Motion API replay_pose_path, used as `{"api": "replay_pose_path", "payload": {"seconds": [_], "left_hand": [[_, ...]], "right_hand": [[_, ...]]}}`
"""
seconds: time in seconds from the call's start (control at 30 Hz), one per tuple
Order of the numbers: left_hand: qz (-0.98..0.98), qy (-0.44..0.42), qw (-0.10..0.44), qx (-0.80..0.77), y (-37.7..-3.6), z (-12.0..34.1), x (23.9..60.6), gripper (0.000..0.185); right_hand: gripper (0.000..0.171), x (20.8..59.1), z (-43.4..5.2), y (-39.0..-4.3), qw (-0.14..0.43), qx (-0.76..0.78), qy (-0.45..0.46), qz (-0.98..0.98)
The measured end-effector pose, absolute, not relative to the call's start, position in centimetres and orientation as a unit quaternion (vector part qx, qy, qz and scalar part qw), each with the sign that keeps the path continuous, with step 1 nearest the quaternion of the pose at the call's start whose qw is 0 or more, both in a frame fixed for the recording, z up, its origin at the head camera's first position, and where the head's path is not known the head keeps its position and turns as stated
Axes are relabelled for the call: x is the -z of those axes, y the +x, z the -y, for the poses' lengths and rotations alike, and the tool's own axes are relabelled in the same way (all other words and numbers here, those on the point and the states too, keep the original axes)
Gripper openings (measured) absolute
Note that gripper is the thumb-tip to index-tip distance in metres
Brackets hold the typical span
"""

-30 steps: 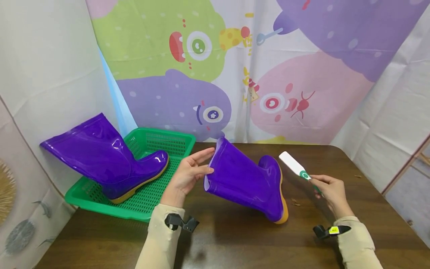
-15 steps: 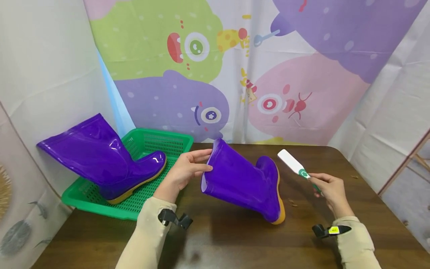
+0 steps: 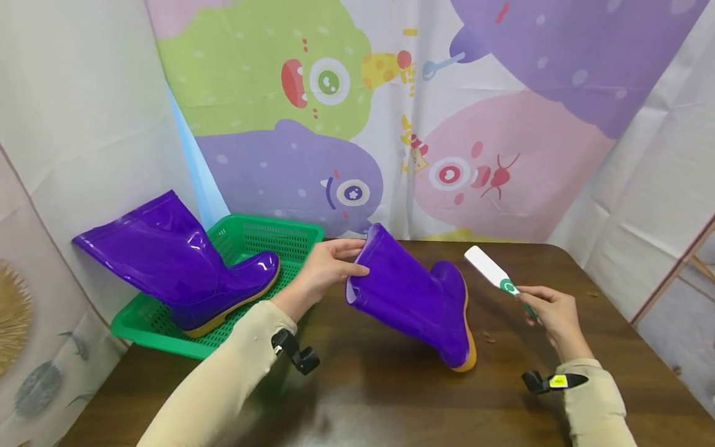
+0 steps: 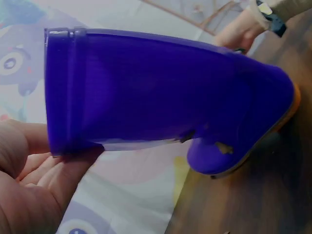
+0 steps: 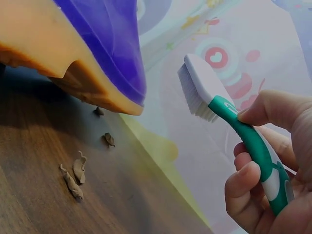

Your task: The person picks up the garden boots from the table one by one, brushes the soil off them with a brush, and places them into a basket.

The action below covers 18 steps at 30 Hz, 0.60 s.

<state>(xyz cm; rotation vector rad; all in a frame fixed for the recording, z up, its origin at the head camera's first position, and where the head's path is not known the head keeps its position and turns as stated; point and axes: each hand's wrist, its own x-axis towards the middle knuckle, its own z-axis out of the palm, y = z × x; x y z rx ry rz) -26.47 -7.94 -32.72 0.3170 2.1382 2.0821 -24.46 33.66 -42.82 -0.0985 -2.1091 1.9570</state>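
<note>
A purple rain boot (image 3: 410, 295) with a yellow sole leans mid-table, its shaft tilted up to the left. My left hand (image 3: 325, 268) grips the rim of its shaft between thumb and fingers. Brown flakes (image 4: 224, 147) cling to the boot near the foot, seen in the left wrist view. To the right, apart from the boot, my right hand (image 3: 558, 315) holds a brush (image 3: 487, 267) by its green and white handle. In the right wrist view the white bristles (image 5: 195, 97) face the boot's sole (image 5: 44, 44).
A green basket (image 3: 159, 346) stands at the left with a second purple rain boot (image 3: 167, 261) lying in it, the shaft sticking out past the rim. Several brown dry bits (image 5: 72, 183) lie on the wooden table (image 3: 385, 403). A printed cloth (image 3: 357, 161) hangs behind.
My left forearm has swung out to the left, and the left hand has shifted its hold on the rim. The shaft's top has turned slightly. The right hand and brush have hardly moved.
</note>
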Motion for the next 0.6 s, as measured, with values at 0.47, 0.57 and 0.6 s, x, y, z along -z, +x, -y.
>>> {"api": "replay_pose_path", "payload": {"seconds": [0.47, 0.57, 0.6], "left_hand": [[-0.578, 0.080, 0.125, -0.802, -27.5, 3.0, 29.8, 0.058], [-0.573, 0.082, 0.127, -0.805, -28.1, 2.2, 29.0, 0.059], [-0.576, 0.082, 0.127, -0.803, -28.3, 2.0, 28.7, 0.058]], "right_hand": [[0.027, 42.2, -34.2, -24.2, 0.152, -0.694, -0.038, 0.703], [0.025, 42.1, -34.4, -24.1, 0.151, -0.697, -0.044, 0.699], [0.024, 42.1, -34.5, -24.1, 0.151, -0.697, -0.047, 0.699]]}}
